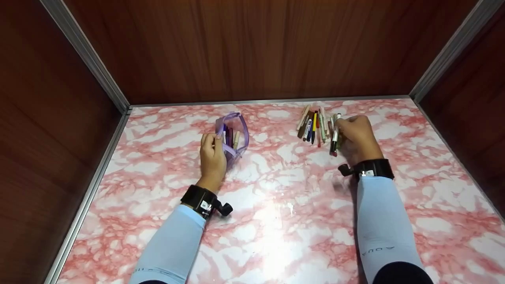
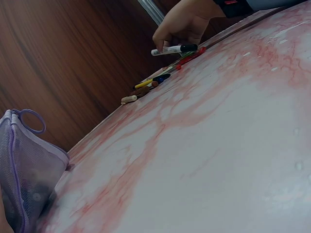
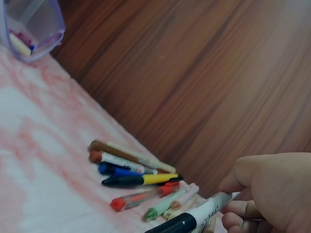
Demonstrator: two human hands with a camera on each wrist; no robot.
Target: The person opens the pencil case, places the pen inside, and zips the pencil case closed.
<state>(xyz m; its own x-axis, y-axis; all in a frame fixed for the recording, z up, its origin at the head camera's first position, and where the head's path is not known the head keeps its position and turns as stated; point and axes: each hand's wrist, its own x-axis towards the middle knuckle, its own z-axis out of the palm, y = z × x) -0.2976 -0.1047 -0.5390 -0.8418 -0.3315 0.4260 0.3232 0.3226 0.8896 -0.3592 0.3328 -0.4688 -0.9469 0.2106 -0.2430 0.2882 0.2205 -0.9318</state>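
My left hand grips the near-left side of a purple mesh pencil case, which stands with its mouth open. Inside lie several pens and a cream-coloured marker. Over on the right, my right hand pinches a white marker with a black cap between thumb and fingers, slightly above the table in the left wrist view. Beside that hand is a loose row of pens and markers, among them a yellow and black pen, a blue-capped marker and a red-capped pen.
The pink and white marbled table runs back to a brown wood-grain panel. Further panels with metal edge strips close off the left and right sides. The pens lie close to the back panel.
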